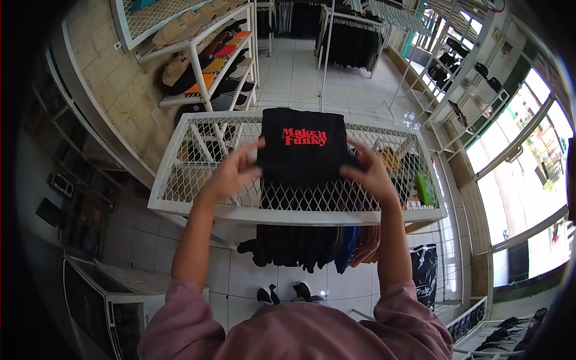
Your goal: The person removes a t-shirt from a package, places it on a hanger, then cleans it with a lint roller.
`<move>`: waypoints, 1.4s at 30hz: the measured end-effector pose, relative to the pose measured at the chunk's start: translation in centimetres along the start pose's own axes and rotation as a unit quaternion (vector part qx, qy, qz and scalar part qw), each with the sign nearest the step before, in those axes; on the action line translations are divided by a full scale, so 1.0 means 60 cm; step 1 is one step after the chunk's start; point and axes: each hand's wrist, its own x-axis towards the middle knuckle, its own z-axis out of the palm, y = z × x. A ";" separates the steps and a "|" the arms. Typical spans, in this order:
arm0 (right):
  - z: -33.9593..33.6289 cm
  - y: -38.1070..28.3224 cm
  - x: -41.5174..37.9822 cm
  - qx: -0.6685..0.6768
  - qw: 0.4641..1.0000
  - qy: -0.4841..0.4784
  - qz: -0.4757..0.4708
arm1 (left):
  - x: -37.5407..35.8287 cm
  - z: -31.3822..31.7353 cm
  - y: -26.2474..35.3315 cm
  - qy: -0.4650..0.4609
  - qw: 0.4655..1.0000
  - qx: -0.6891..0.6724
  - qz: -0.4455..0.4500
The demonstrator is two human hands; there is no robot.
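A folded black T-shirt [303, 161] with red "Make it Funky" lettering lies flat on the white wire-mesh table top [201, 159]. My left hand [233, 171] is beside its left edge, thumb and fingers apart, slightly blurred. At the opposite edge is my right hand [371, 173], also open, with its fingertips at the fabric near the lower right corner. Whether either hand touches the cloth is hard to tell. Neither hand grips it.
Dark, blue and pink garments [312, 243] hang beneath the mesh. A green packet [425, 189] lies at the table's right end. Caps [180, 69] fill a white shelf rack at the left. Clothes racks [354, 39] stand at the back, glass doors [510, 156] on the right.
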 end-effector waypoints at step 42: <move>0.090 0.053 -0.139 -0.174 0.958 0.189 0.127 | -0.102 0.096 -0.074 0.126 0.984 0.115 -0.047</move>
